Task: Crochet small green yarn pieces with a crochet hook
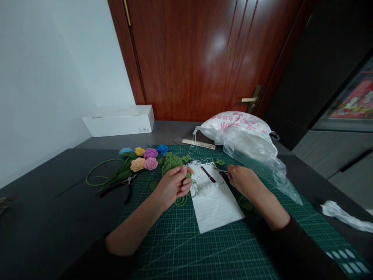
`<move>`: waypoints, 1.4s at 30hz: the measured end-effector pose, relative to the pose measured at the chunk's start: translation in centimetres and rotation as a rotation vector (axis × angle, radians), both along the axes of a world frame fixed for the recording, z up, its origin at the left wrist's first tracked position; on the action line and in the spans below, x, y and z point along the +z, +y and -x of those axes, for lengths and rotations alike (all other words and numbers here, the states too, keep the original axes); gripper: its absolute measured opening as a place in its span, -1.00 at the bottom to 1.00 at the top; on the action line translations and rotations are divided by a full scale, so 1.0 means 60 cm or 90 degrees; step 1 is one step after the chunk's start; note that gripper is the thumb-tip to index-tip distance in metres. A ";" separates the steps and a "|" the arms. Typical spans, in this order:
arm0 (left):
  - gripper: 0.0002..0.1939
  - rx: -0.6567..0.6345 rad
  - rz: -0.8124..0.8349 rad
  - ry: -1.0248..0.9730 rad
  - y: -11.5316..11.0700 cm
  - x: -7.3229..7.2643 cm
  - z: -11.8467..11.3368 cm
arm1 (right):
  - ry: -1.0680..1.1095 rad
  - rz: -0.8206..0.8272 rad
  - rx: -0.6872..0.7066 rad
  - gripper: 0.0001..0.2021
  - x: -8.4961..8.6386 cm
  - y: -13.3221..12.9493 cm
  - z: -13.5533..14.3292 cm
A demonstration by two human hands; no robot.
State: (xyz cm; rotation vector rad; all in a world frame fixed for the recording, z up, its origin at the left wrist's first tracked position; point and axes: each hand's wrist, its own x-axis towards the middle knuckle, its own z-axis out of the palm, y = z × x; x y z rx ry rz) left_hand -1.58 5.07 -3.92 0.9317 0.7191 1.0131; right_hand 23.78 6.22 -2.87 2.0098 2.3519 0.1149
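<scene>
My left hand [175, 186] is closed in a pinch on a small piece of green crochet [189, 175], with a strand of green yarn [181, 201] hanging below it. Over the upper right of the lined paper [217, 217], my right hand [243, 179] has its fingers curled around scissors [221, 170]; the metal blades point left and the handles are mostly hidden. A dark pen [208, 174] and white fluffy stuffing [205, 190] lie on the paper between my hands. Just beyond my left hand sits a green yarn ball [171, 161].
Crocheted flowers [145, 158] in several colours and black-handled pliers [116, 189] lie at left. A ruler [198, 144], a white bag [239, 126] and a white box [119, 122] stand behind. Beneath is a green cutting mat [175, 249]; crocheted leaves [219, 162] lie about.
</scene>
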 end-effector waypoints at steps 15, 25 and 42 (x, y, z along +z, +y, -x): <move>-0.64 -0.012 -0.037 0.001 -0.003 0.001 0.001 | 0.368 0.158 0.006 -0.77 -0.003 0.013 -0.030; -0.61 0.015 -0.010 0.016 0.003 -0.001 0.004 | 0.890 0.291 0.122 -0.56 0.022 -0.004 0.005; -0.63 0.046 0.023 0.041 0.003 -0.003 0.005 | 0.821 0.032 0.216 -0.85 -0.013 -0.009 0.045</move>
